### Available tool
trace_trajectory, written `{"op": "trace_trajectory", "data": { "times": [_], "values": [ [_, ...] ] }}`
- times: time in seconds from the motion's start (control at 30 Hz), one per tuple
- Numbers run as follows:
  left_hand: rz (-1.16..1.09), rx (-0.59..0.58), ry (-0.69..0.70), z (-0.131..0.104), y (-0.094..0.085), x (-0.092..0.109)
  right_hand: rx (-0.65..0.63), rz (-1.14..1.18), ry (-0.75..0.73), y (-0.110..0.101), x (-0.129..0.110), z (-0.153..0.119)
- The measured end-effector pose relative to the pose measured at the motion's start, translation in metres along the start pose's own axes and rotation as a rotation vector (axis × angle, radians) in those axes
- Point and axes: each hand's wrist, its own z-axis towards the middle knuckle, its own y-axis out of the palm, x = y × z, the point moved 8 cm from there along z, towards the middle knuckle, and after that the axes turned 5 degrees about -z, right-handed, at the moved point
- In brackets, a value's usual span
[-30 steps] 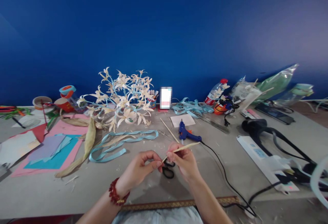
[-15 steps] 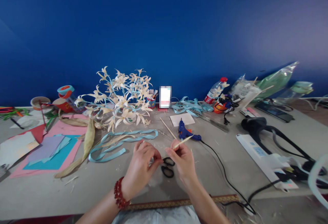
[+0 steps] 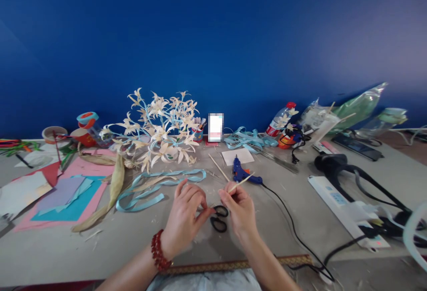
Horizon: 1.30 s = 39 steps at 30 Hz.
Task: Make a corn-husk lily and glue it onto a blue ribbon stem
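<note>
My right hand (image 3: 240,211) pinches a narrow pale strip (image 3: 244,180), perhaps corn husk, whose tip points up and right. To its left, my left hand (image 3: 187,217) has thumb and forefinger pressed together; what lies between them, if anything, is too small to make out. A red bead bracelet is on that wrist. Scissors with black handles (image 3: 219,225) lie on the table between the hands. Just beyond my right hand rests a blue glue gun (image 3: 240,171), its black cord running right. Light-blue ribbon (image 3: 140,205) lies loosely coiled beyond my left hand.
Pale flowers on blue stems (image 3: 163,126) stand at the back. Dried husks (image 3: 117,177) and coloured paper (image 3: 76,202) lie left. At right are a white power strip (image 3: 340,206), black straps and a phone (image 3: 358,146). A red-capped bottle (image 3: 280,120) stands against the blue wall.
Both hands have shifted very slightly to the right. The pale strip in my right hand has turned a little and looks narrower. Items on the table stay where they were.
</note>
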Motion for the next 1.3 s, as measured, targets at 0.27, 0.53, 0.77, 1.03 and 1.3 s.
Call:
{"op": "trace_trajectory", "data": {
  "times": [0.27,0.53,0.77,1.03,1.3],
  "values": [
    [0.006,-0.001,0.026,-0.007,-0.010,-0.006,0.008,0.033,-0.009,-0.002,0.006,0.004],
    [-0.148,-0.067,-0.095,-0.008,-0.008,-0.018,0.032,0.148,0.110,0.004,0.012,-0.001],
    [-0.449,-0.231,-0.299,-0.011,0.010,-0.030,0.077,0.256,0.183,0.000,0.014,0.000],
    [-1.006,-0.228,-0.607,-0.020,0.035,-0.046,0.082,-0.209,-0.188,-0.017,-0.015,-0.018],
    [-1.183,-0.237,-0.612,-0.023,0.034,-0.044,-0.346,-1.060,-1.026,0.039,-0.088,-0.042]
  ]
}}
